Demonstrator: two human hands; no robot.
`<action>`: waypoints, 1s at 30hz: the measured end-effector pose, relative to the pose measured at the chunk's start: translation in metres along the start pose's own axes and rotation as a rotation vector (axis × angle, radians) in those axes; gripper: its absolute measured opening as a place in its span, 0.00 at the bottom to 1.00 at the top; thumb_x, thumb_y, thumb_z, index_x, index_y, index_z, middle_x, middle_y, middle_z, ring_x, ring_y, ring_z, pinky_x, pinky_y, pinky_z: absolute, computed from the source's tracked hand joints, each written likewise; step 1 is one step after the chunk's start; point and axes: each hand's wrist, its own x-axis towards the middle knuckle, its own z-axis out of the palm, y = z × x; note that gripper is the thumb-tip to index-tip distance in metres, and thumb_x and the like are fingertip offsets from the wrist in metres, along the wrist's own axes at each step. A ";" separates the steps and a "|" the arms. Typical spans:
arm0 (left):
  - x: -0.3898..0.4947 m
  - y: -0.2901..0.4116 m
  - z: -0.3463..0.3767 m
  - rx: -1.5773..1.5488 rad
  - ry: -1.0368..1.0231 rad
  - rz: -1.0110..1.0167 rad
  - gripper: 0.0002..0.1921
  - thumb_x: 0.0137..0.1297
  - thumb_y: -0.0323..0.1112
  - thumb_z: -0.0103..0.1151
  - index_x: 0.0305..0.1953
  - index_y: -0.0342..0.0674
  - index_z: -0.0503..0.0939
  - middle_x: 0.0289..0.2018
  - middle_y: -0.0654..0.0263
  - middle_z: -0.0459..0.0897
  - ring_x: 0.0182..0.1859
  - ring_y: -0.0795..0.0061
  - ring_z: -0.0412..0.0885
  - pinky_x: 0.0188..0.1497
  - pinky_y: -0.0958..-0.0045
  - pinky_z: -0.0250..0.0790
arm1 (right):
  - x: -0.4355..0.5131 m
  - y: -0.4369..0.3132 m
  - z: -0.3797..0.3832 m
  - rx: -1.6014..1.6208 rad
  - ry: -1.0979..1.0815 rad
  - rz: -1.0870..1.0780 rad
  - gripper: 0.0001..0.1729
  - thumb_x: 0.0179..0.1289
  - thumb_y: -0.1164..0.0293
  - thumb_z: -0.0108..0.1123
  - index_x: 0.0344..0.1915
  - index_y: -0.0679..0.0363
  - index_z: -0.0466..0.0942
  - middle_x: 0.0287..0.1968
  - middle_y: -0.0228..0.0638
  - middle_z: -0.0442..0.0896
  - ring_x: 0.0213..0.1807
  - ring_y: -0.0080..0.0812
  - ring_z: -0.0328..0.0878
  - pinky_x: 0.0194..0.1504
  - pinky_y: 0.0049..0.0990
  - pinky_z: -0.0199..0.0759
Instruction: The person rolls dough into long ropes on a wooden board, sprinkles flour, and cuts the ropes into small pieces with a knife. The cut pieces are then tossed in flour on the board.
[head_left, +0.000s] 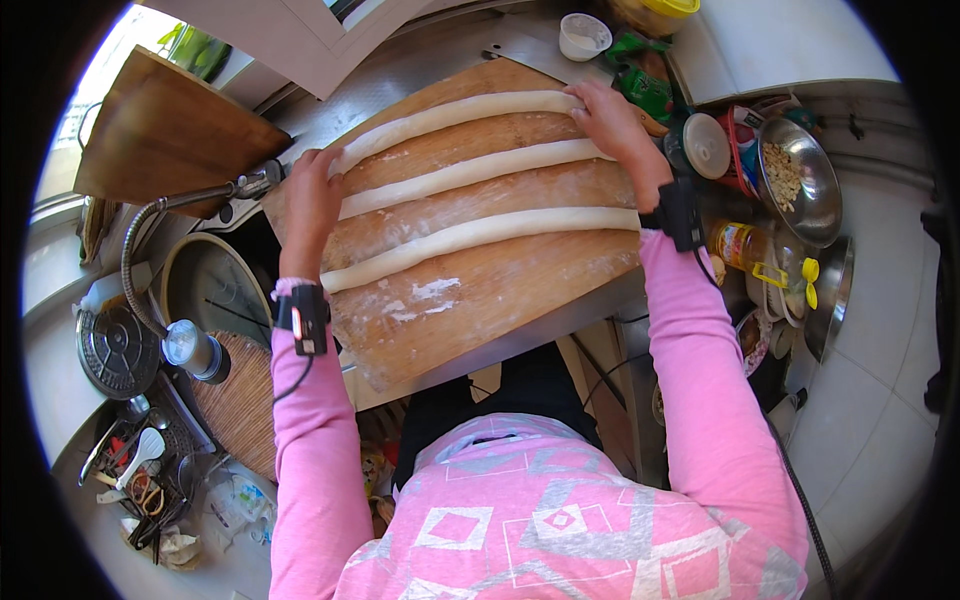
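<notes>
Three long white dough ropes lie roughly side by side across a floured wooden board. My left hand is at the left end of the far dough rope, its fingers around that tip. At the opposite end, my right hand has its thumb and fingertips on the same rope. The middle dough rope passes close to both wrists, and its ends are partly hidden by them. Nearest my body is the third dough rope, touched by neither hand. Loose flour dusts the wooden board.
A faucet with a flexible hose and a round basin stand left. Kitchen utensils fill a rack lower left. On the right are a metal bowl, an oil bottle and a lidded jar. A white tub sits behind.
</notes>
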 end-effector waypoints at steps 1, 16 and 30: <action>-0.010 0.001 0.002 0.036 0.044 -0.036 0.17 0.60 0.25 0.64 0.52 0.35 0.83 0.47 0.53 0.81 0.52 0.49 0.79 0.57 0.56 0.72 | -0.009 -0.005 0.003 -0.024 0.032 -0.030 0.18 0.59 0.69 0.70 0.49 0.62 0.83 0.53 0.48 0.84 0.54 0.51 0.81 0.56 0.43 0.76; -0.038 -0.040 0.013 0.219 0.072 -0.125 0.08 0.64 0.34 0.66 0.43 0.41 0.84 0.44 0.58 0.81 0.51 0.53 0.79 0.54 0.57 0.72 | -0.021 -0.007 0.026 -0.084 0.179 -0.162 0.14 0.56 0.65 0.72 0.42 0.55 0.84 0.42 0.37 0.82 0.48 0.45 0.80 0.48 0.42 0.77; -0.151 0.124 0.091 0.169 -0.089 0.081 0.33 0.70 0.52 0.59 0.73 0.50 0.68 0.80 0.63 0.58 0.82 0.59 0.50 0.81 0.39 0.34 | -0.171 -0.178 0.092 -0.115 -0.026 0.029 0.33 0.66 0.58 0.65 0.71 0.48 0.72 0.76 0.31 0.68 0.80 0.40 0.57 0.77 0.58 0.44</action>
